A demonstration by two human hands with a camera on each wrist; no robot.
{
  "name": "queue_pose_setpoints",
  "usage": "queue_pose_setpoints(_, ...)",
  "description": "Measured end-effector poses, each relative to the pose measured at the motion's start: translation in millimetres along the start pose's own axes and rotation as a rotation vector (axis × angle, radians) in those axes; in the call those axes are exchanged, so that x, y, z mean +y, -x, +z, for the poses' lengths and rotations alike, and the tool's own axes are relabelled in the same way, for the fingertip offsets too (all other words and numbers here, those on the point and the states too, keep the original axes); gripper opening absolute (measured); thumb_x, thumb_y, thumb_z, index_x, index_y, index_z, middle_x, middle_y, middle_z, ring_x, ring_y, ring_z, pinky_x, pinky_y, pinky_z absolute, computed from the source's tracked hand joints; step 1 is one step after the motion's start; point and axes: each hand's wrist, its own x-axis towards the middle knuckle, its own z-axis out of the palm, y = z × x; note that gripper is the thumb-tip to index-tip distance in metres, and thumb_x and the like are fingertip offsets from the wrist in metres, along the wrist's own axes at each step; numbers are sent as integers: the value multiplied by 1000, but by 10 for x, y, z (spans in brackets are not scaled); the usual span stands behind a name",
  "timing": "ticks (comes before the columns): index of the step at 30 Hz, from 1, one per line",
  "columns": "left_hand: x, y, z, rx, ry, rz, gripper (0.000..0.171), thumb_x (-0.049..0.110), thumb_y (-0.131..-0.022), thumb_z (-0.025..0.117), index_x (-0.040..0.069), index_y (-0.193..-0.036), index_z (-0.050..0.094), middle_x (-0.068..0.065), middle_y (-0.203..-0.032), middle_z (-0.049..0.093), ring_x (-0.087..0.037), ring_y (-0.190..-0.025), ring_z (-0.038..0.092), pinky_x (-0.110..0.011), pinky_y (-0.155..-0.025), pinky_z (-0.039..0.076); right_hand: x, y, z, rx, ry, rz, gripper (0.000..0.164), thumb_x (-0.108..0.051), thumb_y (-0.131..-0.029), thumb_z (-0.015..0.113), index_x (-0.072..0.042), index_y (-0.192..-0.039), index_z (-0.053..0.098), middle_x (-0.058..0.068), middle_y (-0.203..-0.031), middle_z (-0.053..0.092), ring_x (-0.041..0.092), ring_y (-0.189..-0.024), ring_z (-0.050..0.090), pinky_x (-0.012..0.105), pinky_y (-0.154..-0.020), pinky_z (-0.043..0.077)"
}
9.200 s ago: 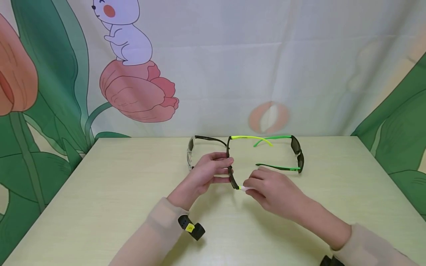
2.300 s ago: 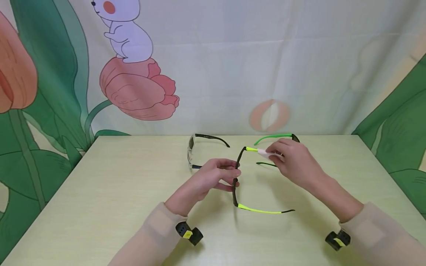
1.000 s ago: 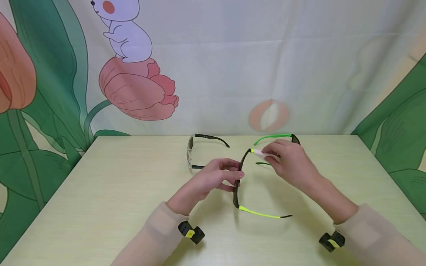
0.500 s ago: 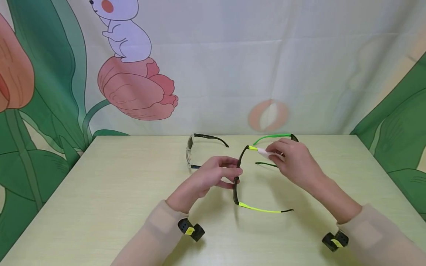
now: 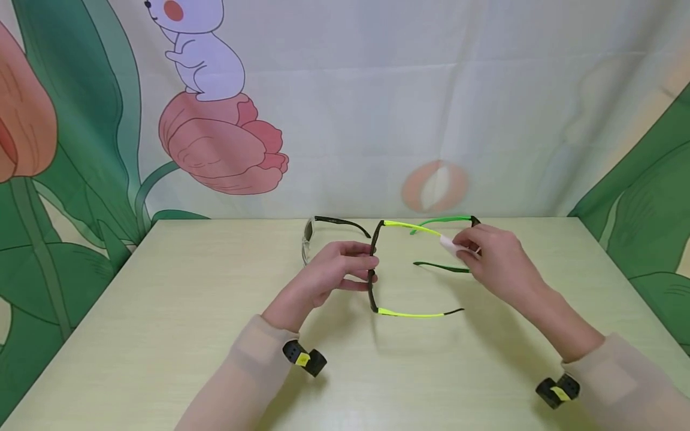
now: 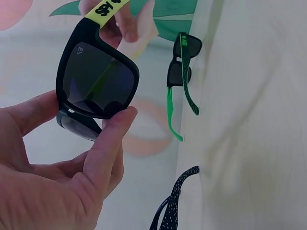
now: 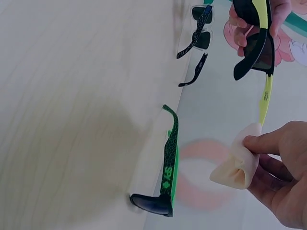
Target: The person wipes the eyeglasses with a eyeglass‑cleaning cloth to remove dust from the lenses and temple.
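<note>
My left hand [image 5: 336, 266] holds a pair of sunglasses [image 6: 98, 79] by the middle of the front, thumb on one side and fingers on the other. They have a black frame, dark lenses and yellow temples with black tips, and both temples stand unfolded to the right. My right hand [image 5: 498, 260] pinches a small white cloth [image 7: 237, 163] around the end of the far temple, hiding its tip. The near temple [image 5: 412, 314] is bare. In the right wrist view the cloth is folded over between thumb and fingers.
Behind my left hand, sunglasses with a clear frame and black temples [image 5: 342, 223] stand on the table [image 5: 188, 335]. Beyond my right hand are black sunglasses with green temples [image 6: 175, 110], partly covered in the head view. A printed curtain [image 5: 350, 120] hangs at the table's back edge.
Compared with a second ago, the cloth has slid along the far temple from near the hinge to its tip, my right hand going rightward. My left hand and the sunglasses shifted slightly left and up.
</note>
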Motion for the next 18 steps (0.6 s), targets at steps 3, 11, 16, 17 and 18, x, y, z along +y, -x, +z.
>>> queue_pose_setpoints(3, 4, -38, -41, 20, 11, -2, 49, 11, -99, 66, -10, -140, 49, -20, -124, 62, -40, -105, 69, -43, -89, 60, 56, 2, -35, -15, 6, 44, 16, 3, -87, 79, 1, -103, 74, 12, -91, 69, 26, -77, 65, 44, -67, 56)
queue_pose_setpoints(11, -39, -167, -110, 90, 37, -27, 53, 11, -99, 67, -10, -143, 47, -21, -123, 63, -40, -106, 70, -38, -88, 61, 316, -39, -93, 20, 10, 165, 13, -4, -94, 71, 4, -105, 72, 15, -92, 71, 29, -79, 65, 43, -65, 53)
queue_pose_setpoints(16, -74, -257, -104, 91, 8, -39, 53, 12, -99, 69, -10, -142, 48, -28, -131, 60, -41, -108, 68, -37, -88, 60, 517, -65, -102, 39, -14, 268, 18, -10, -97, 66, 5, -107, 70, 19, -95, 71, 32, -82, 64, 40, -66, 51)
queue_pose_setpoints(17, -77, -271, -99, 91, -2, -42, 53, 13, -99, 68, -10, -142, 48, -29, -132, 59, -39, -106, 69, -37, -88, 60, 552, -74, -101, 41, -18, 286, 19, -10, -97, 66, 6, -107, 70, 20, -95, 71, 32, -82, 64, 40, -66, 51)
queue_pose_setpoints(18, -80, -287, -96, 92, -12, -43, 53, 13, -99, 68, -11, -142, 48, -30, -133, 59, -37, -104, 70, -37, -89, 60, 581, -85, -102, 42, -24, 306, 20, -11, -97, 66, 6, -107, 70, 21, -96, 70, 33, -83, 64, 40, -66, 51)
